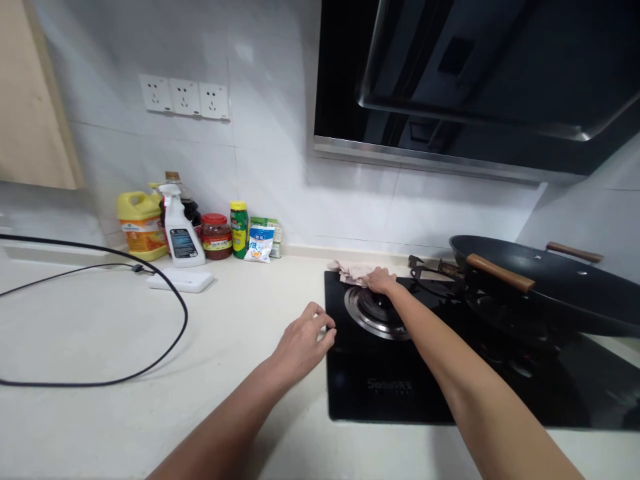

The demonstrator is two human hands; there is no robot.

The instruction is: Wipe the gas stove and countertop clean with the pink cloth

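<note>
My right hand (381, 281) reaches to the back left of the black gas cooktop (350, 380). It is closed on a pale pink cloth (350, 272), which lies bunched along the cooktop's rear edge. Just in front of that hand is the round burner (357, 310) with its shiny metal ring; my forearm covers part of it. My left hand (306, 339) hovers by the cooktop's left edge, fingers loosely bent and apart, holding nothing. A pot support (417, 267) stands behind the right forearm.
A large black wok (540, 273) with wooden handles sits on the right burner. The range hood (450, 80) overhangs the cooktop. Along the wall stand a spray bottle (181, 230), a yellow jug (141, 223), a red-lidded jar (217, 237) and seasonings. A black cable (183, 313) loops over the left counter.
</note>
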